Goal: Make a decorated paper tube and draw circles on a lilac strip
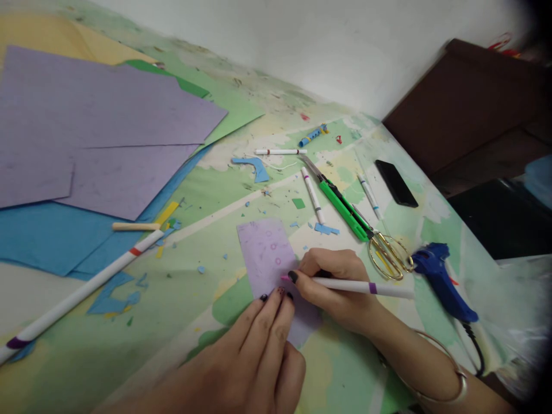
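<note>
Hands (pixel 302 299) flank purple card (pixel 267 256); right grips marker (pixel 362 286).

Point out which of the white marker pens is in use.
The white purple-banded marker in the right hand; its pink tip touches the small lilac paper. The others lie loose.

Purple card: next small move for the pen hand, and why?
Probably slide the marker tip a little up the purple card to bare paper: small pink circles already sit near the tip, the right hand grips the marker, and the left hand pins the card's lower edge.

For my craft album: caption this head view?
Right hand draws with a marker on lilac paper pinned by left hand.
</note>
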Demonstrator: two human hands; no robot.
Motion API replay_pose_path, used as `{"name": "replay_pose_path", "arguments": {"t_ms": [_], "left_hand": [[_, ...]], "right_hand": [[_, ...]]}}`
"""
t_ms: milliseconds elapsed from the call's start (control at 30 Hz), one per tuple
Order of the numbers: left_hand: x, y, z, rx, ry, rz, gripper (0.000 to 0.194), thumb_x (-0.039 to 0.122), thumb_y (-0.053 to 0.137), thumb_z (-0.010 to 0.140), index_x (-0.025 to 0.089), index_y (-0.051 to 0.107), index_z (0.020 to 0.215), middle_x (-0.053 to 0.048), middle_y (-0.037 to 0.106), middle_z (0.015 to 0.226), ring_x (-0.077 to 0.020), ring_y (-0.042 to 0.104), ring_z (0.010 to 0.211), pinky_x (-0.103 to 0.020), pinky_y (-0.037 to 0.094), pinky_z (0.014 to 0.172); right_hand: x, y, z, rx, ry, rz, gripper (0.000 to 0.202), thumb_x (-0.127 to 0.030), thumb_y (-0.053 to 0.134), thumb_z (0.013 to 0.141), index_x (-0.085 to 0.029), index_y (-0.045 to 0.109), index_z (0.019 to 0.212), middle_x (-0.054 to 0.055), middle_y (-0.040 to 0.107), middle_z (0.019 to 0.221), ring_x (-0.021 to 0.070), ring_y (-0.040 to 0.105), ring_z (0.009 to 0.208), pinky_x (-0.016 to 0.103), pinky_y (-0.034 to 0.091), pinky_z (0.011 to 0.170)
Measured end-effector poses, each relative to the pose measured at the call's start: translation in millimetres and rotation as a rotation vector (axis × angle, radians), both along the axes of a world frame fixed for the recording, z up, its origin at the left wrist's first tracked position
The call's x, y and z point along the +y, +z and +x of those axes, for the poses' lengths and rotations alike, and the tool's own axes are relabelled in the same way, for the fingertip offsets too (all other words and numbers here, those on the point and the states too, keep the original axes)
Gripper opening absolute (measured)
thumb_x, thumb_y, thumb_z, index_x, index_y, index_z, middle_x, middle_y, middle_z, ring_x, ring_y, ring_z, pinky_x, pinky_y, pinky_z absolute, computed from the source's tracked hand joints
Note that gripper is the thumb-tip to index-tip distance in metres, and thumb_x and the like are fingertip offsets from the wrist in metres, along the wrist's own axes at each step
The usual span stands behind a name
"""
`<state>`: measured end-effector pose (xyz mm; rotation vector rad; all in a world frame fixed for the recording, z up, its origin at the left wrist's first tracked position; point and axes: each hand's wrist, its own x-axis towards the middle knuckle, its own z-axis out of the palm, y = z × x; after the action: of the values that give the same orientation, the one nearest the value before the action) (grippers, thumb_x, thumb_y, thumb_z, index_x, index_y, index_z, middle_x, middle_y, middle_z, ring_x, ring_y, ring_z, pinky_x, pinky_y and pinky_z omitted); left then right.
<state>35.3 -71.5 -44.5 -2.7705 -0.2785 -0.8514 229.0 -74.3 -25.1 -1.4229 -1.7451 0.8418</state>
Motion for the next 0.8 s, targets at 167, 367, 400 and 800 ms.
{"name": "replay_pose_path", "arguments": {"t_ms": [167, 367, 400, 800], "left_hand": [[1.1, 0.9, 1.0, 0.012, 0.016, -0.005, 0.016, 0.013, 0.042, 0.087, 0.011, 0.057, 0.08, -0.015, 0.071, 0.098, -0.0251, 0.067, 0.096, -0.033, 0.052, 0.085], [0.1, -0.9, 0.3, 0.015, 0.02, 0.005, 0.014, 0.014, 0.044, 0.088, 0.011, 0.057, 0.082, -0.015, 0.071, 0.098, -0.0229, 0.066, 0.096, -0.034, 0.046, 0.095], [0.0, -0.8, 0.3, 0.011, 0.019, 0.004, 0.016, 0.013, 0.043, 0.088, 0.011, 0.057, 0.081, -0.015, 0.071, 0.099, -0.0232, 0.067, 0.096, -0.034, 0.048, 0.093], [1.1, 2.1, -0.2, 0.021, 0.004, 0.006, 0.022, 0.011, 0.038, 0.087, 0.011, 0.058, 0.078, -0.016, 0.071, 0.095, -0.0258, 0.067, 0.093, -0.033, 0.055, 0.079]], "right_hand": [[2.3, 0.2, -0.9, -0.029, -0.016, 0.022, 0.029, -0.011, 0.054, 0.078, -0.018, 0.037, 0.056, -0.006, 0.038, 0.051, 0.0063, 0.031, 0.048, 0.022, 0.026, 0.045], [2.4, -1.6, -1.6, -0.015, -0.024, 0.039, 0.029, -0.01, 0.054, 0.078, -0.018, 0.036, 0.056, -0.006, 0.037, 0.052, 0.0063, 0.031, 0.049, 0.022, 0.026, 0.045], [2.1, -1.8, -1.5, -0.011, -0.025, 0.038, 0.029, -0.01, 0.054, 0.078, -0.018, 0.036, 0.056, -0.007, 0.037, 0.052, 0.0062, 0.031, 0.049, 0.022, 0.026, 0.045], [1.1, 0.4, -1.7, -0.007, 0.002, 0.009, 0.029, -0.007, 0.054, 0.073, -0.018, 0.035, 0.054, -0.006, 0.041, 0.051, 0.0059, 0.034, 0.048, 0.021, 0.028, 0.046]]}}
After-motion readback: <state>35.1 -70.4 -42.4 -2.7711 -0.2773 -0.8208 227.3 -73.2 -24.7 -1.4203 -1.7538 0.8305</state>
